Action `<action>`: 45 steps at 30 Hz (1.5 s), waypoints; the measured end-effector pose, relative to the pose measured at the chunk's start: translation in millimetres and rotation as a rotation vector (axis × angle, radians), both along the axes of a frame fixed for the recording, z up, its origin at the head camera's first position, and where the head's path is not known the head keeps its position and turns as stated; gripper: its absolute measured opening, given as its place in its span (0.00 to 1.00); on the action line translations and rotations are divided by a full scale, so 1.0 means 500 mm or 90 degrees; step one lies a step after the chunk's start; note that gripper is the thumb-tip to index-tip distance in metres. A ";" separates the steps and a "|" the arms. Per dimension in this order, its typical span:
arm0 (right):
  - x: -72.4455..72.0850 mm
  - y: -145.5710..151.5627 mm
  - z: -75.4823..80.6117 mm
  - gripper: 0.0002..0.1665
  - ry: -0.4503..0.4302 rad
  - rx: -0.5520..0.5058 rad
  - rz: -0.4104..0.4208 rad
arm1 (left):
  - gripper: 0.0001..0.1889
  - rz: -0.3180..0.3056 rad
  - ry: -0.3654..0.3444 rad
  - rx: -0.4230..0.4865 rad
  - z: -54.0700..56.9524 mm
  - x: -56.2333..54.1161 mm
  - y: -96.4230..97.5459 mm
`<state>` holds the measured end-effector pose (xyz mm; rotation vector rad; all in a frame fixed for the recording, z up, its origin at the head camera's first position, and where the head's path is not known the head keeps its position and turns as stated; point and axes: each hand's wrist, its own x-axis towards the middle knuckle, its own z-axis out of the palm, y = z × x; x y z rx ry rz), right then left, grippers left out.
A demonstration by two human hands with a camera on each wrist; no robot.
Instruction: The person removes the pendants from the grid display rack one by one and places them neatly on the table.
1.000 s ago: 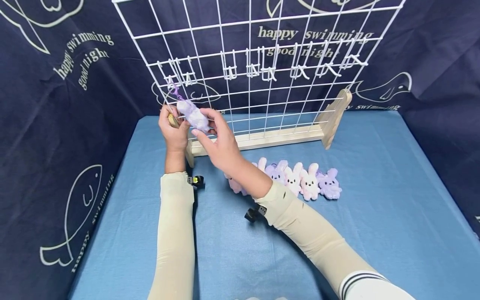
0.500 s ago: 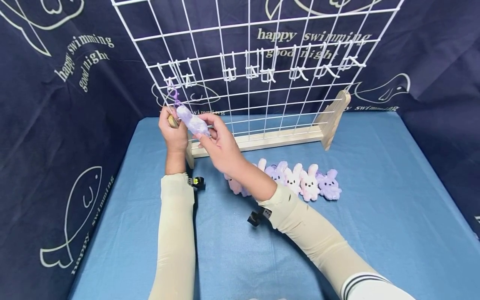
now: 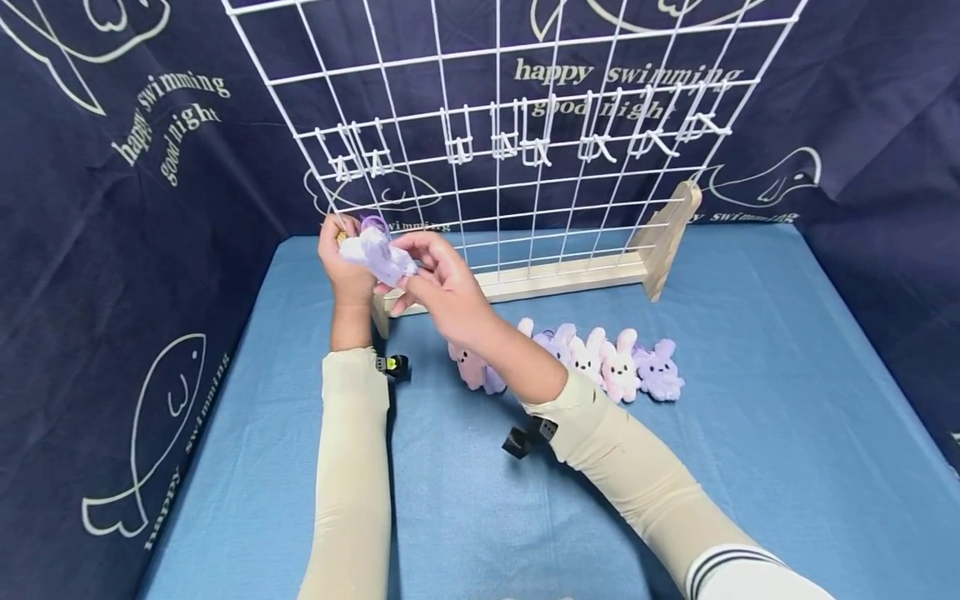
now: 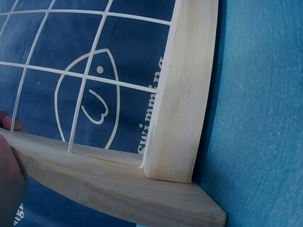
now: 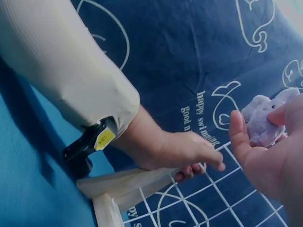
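In the head view my left hand [image 3: 350, 271] grips the wooden side post of a white wire rack at its left end. The left wrist view shows that post [image 4: 118, 182] close up, with part of the hand [image 4: 8, 177] at the edge. Between the thumb and fingers of my right hand [image 3: 456, 298] is a small lilac plush bunny keychain [image 3: 386, 260], tilted, in front of the post. Its purple strap [image 3: 373, 223] shows at the top, below the leftmost hooks [image 3: 343, 169]. In the right wrist view, the bunny [image 5: 262, 120] is partly hidden by the thumb.
Several white wire hooks [image 3: 536, 150] hang along the rack's grid [image 3: 480, 179]. A row of pink and lilac plush bunnies [image 3: 618, 367] lies on the blue cloth [image 3: 450, 492]; my right forearm covers some. The rack's right foot [image 3: 670, 242] stands on the cloth.
The bunny and its purple strap have come down from just below the leftmost hooks, and the bunny has turned. My right hand has drawn slightly down and back; the left hand keeps its place.
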<state>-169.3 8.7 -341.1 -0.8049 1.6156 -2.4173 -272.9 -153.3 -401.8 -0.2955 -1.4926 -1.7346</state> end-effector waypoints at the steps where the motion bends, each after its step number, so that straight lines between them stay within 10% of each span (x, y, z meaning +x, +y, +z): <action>1: 0.002 0.000 0.003 0.25 -0.002 -0.006 0.008 | 0.21 -0.005 0.008 -0.001 0.003 0.002 0.000; 11: 0.021 0.015 0.013 0.48 -0.054 -0.061 0.074 | 0.16 -0.030 -0.014 0.020 0.029 0.030 0.012; 18: 0.027 0.030 0.011 0.32 -0.085 -0.031 0.058 | 0.18 -0.010 -0.022 0.006 0.030 0.033 0.015; 30: 0.017 0.049 -0.007 0.20 -0.082 0.130 -0.140 | 0.20 -0.007 -0.033 0.020 -0.008 -0.005 -0.001; 45: 0.013 0.070 -0.022 0.16 -0.074 0.175 -0.126 | 0.22 -0.079 -0.006 0.052 -0.012 -0.012 -0.005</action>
